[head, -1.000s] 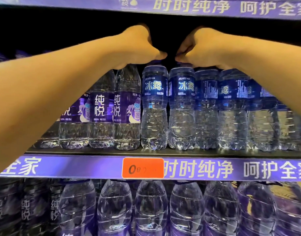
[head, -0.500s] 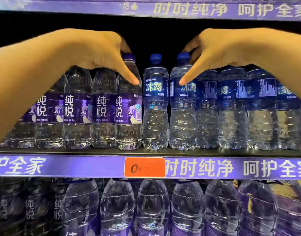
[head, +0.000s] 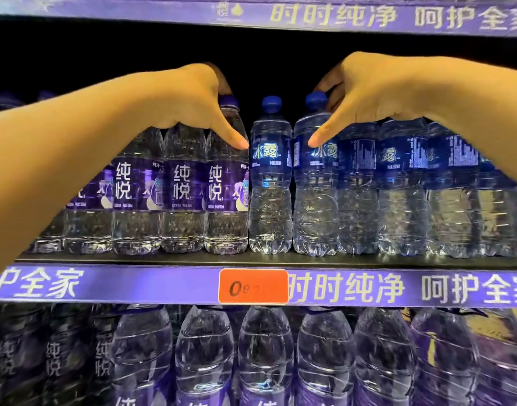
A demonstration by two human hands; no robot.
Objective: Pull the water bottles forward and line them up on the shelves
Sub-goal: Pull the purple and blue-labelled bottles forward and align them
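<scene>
A row of water bottles stands at the front of the middle shelf [head: 163, 260]. Purple-label bottles [head: 181, 189] fill the left part and blue-label bottles [head: 403, 186] the right. My left hand [head: 192, 104] lies over the tops of the purple-label bottles, thumb down on the rightmost one [head: 226, 183], fingers curled behind its cap. My right hand [head: 365, 95] grips the neck of a blue-label bottle [head: 314, 189], thumb on its front. One blue-label bottle [head: 270, 177] stands untouched between my hands.
A purple price rail with an orange tag [head: 252, 286] runs along the shelf front. Larger bottles [head: 264, 356] fill the shelf below. Another purple rail [head: 310, 13] edges the shelf above. The space behind the row is dark.
My hands came out from the dark back of the shelf and spread apart onto the front bottles. The purple-label bottles on the left now stand in line with the rest of the row.
</scene>
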